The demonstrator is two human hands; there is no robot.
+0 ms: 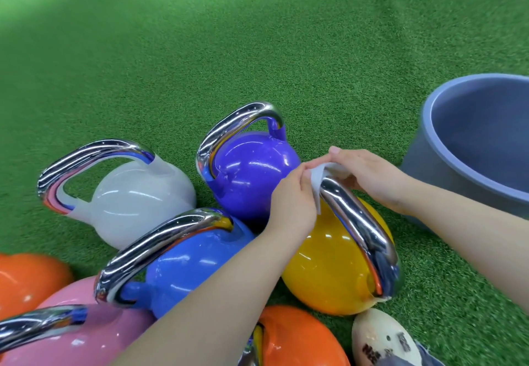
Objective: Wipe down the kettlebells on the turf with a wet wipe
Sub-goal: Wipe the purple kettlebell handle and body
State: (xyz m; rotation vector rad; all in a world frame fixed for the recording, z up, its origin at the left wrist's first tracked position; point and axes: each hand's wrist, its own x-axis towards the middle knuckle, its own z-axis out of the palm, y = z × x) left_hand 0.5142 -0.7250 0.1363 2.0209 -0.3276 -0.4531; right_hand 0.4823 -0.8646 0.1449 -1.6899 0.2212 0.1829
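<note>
Both hands, left (289, 196) and right (369, 176), pinch a white wipe (317, 182) over the top of the chrome handle (357, 222) of the yellow kettlebell (323, 274), right of centre. Purple (252, 176), blue (186, 268) and white (137, 202) kettlebells crowd its left on the turf (257, 50); a grey tub (469, 148) stands at right

Both hands meet at the far end of one kettlebell's handle (357, 222), wet wipe (316, 182) between left hand (292, 199) and right hand (369, 176). Four more kettlebells crowd left of the left hand; a tub (469, 148) sits right of the right hand, on turf (257, 36).
</note>
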